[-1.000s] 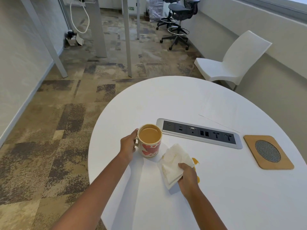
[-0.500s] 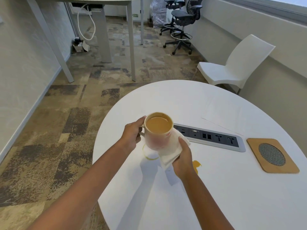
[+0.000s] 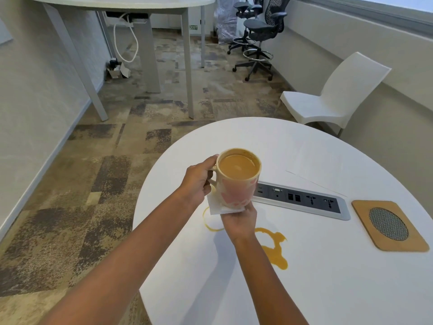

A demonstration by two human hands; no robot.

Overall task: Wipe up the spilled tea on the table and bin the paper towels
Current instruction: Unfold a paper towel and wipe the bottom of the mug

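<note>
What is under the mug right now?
A folded paper towel, pressed against the base of the mug by the right hand. Below them, a tea ring lies on the table; the hand and towel cover its right part. The mug's bottom is hidden.

— What is the table [image 3: 328,289] top like?
— Smooth and white, matt with a faint sheen. The mug [image 3: 236,191] looks like glazed ceramic, glossy.
— And the paper towel [image 3: 214,206]?
— Soft white paper, matt.
— The socket strip [image 3: 304,200]?
— Grey metal-looking frame, dark matt plastic face.
— The square pad [image 3: 365,209]?
— Wood-look board with a round mesh inset. The chair [image 3: 339,95] is smooth white plastic and the carpet [image 3: 105,184] is rough.
</note>
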